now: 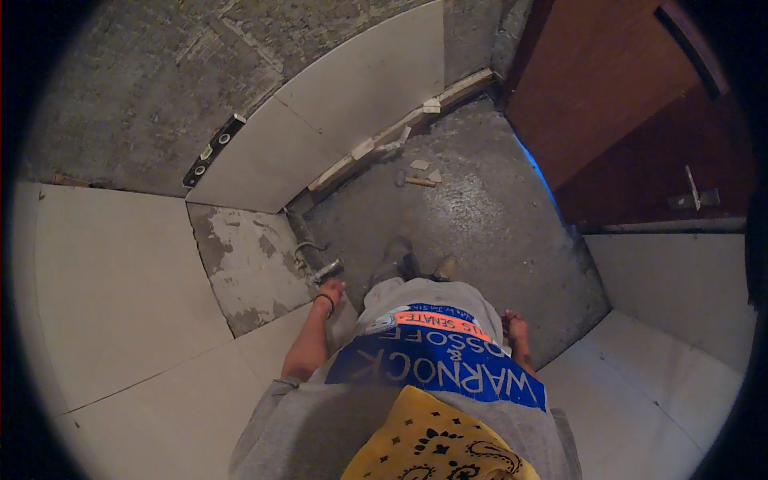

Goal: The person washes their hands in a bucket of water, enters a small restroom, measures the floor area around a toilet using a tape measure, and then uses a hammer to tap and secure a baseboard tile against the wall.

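Head view: I see the bare left hand [333, 290] at a short, silvery metal cylinder [328, 270] beside a patchy white-and-grey surface [244, 260]; I cannot tell whether it grips. The bare right hand [516, 326] hangs half-curled, its grip unclear.

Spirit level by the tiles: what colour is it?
The spirit level is mostly black, clearest in the head view.

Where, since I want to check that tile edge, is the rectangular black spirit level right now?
In the head view's upper left, the rectangular black spirit level lies along the top edge of the large pale wall tile, beside rough, bare grey wall.
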The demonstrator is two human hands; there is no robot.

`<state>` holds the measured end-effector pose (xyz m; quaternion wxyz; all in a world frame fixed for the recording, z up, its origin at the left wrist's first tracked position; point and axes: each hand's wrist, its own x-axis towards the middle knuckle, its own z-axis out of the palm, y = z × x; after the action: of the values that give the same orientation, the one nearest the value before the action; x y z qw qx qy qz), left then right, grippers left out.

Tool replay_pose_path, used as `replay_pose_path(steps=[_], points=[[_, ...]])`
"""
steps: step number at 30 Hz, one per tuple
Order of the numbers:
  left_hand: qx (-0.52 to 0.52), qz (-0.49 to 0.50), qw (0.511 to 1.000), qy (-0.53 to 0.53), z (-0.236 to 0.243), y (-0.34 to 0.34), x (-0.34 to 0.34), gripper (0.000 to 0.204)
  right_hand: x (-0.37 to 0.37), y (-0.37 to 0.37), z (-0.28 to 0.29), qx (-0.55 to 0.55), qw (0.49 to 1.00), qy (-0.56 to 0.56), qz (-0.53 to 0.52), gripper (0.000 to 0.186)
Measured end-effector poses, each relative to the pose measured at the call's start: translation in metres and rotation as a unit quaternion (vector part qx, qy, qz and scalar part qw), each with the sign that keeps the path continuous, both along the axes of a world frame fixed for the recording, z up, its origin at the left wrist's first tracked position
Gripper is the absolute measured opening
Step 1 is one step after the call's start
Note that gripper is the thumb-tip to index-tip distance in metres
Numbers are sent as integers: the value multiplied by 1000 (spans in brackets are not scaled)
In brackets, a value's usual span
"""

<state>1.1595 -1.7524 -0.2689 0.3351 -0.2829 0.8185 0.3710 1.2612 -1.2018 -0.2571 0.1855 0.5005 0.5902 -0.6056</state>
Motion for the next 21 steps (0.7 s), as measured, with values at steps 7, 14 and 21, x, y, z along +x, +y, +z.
replay_pose_path(steps=[7, 14, 21], points=[[1, 9, 1000, 20, 19, 11, -5, 22, -3, 9, -9, -3, 1000, 14, 5, 23], [58, 84, 994, 25, 24, 11, -4, 23, -11, 7, -2, 9, 1000, -3, 10, 24], [17, 56, 998, 19, 19, 17, -7, 22, 0, 18, -21, -39, 998, 7, 42, 22]])
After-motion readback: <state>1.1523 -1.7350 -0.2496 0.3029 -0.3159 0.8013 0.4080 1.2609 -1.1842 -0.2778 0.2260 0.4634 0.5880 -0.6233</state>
